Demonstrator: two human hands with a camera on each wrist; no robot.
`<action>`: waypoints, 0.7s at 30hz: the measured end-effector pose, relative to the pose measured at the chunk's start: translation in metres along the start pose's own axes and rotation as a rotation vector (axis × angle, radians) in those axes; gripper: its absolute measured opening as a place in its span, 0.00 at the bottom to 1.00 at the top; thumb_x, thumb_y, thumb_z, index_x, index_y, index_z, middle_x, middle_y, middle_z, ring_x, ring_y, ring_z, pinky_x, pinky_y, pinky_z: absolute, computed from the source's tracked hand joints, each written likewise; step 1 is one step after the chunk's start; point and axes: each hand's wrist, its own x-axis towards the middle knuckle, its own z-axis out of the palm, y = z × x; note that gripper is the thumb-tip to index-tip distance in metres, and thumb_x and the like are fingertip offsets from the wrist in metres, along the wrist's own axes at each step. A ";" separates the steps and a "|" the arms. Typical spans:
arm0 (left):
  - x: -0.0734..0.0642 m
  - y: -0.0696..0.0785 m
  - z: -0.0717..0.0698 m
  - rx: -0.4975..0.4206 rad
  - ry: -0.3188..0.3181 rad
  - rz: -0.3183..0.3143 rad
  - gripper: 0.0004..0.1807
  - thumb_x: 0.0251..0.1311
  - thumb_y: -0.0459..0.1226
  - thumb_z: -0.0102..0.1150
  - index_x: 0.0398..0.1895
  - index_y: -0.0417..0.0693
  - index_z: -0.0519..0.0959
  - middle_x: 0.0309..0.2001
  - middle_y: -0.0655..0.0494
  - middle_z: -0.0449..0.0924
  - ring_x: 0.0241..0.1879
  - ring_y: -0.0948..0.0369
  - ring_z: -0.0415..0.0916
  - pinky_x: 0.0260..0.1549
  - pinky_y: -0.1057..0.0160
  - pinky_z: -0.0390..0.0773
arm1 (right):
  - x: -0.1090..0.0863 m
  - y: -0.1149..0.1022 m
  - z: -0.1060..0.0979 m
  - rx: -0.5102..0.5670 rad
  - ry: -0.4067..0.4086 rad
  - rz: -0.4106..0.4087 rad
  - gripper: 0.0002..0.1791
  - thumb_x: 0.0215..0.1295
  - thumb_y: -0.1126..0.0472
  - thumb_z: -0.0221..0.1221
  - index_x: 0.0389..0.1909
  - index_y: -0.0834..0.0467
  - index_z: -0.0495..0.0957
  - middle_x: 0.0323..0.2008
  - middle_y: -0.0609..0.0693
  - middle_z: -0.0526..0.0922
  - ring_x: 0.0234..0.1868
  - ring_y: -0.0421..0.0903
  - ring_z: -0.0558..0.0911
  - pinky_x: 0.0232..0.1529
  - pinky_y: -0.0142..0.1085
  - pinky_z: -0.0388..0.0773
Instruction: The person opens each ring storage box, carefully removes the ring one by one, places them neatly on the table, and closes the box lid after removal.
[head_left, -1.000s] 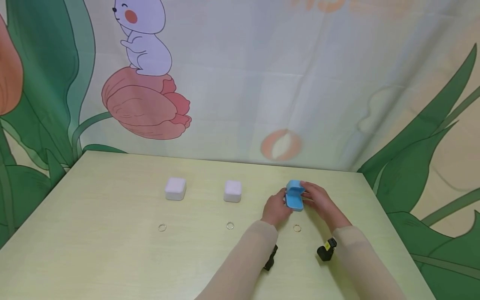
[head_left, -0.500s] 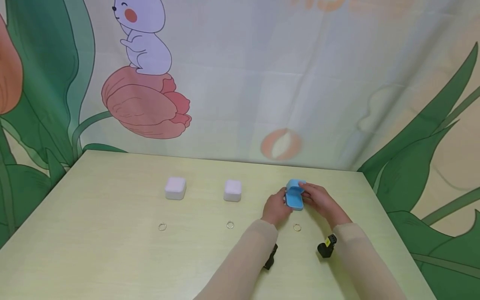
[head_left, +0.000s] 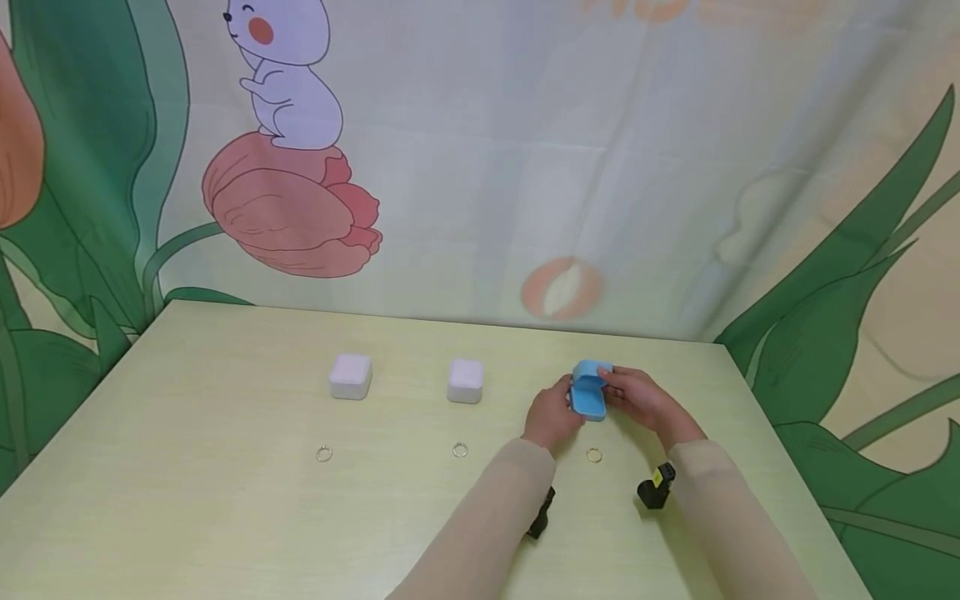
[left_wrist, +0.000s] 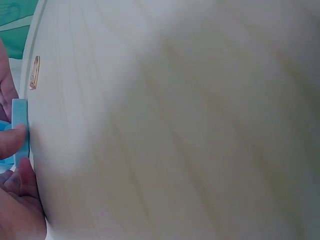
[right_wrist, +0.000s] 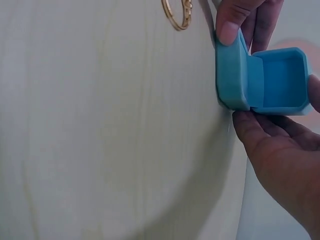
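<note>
A blue ring box [head_left: 588,403] stands with its lid raised at the right of the table. My left hand [head_left: 553,417] grips its base from the left, the thumb pressed on the base's side in the right wrist view. On the other side my right hand [head_left: 645,402] holds the lid, thumb at its rim and fingers along the box's side. The inside of the lid [right_wrist: 285,80] shows plain blue. A gold ring [head_left: 594,455] lies on the table just in front of the box, between my forearms.
Two pale lilac boxes, a left one [head_left: 350,377] and a middle one [head_left: 465,382], stand in line with the blue one. Silver rings lie before them, a left ring [head_left: 324,453] and a middle ring [head_left: 460,450]. A printed curtain [head_left: 465,167] hangs behind the table [head_left: 225,517].
My right thumb has shifted slightly down and left on the lid's rim. The left hand, the rings and the lilac boxes stay where they were.
</note>
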 end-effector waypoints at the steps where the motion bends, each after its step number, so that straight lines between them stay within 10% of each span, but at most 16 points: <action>1: 0.000 0.000 0.000 0.003 0.000 0.002 0.34 0.58 0.33 0.68 0.70 0.40 0.72 0.53 0.42 0.87 0.53 0.47 0.84 0.58 0.52 0.81 | 0.000 -0.001 0.000 0.007 -0.002 0.002 0.34 0.84 0.57 0.38 0.77 0.77 0.43 0.79 0.74 0.47 0.82 0.66 0.50 0.81 0.53 0.51; 21: -0.001 0.004 -0.001 0.036 -0.024 -0.030 0.35 0.61 0.34 0.67 0.72 0.42 0.71 0.54 0.44 0.86 0.56 0.47 0.82 0.62 0.51 0.79 | -0.003 0.005 0.005 -0.004 0.019 -0.026 0.34 0.84 0.61 0.39 0.79 0.74 0.40 0.80 0.73 0.43 0.83 0.66 0.47 0.81 0.55 0.51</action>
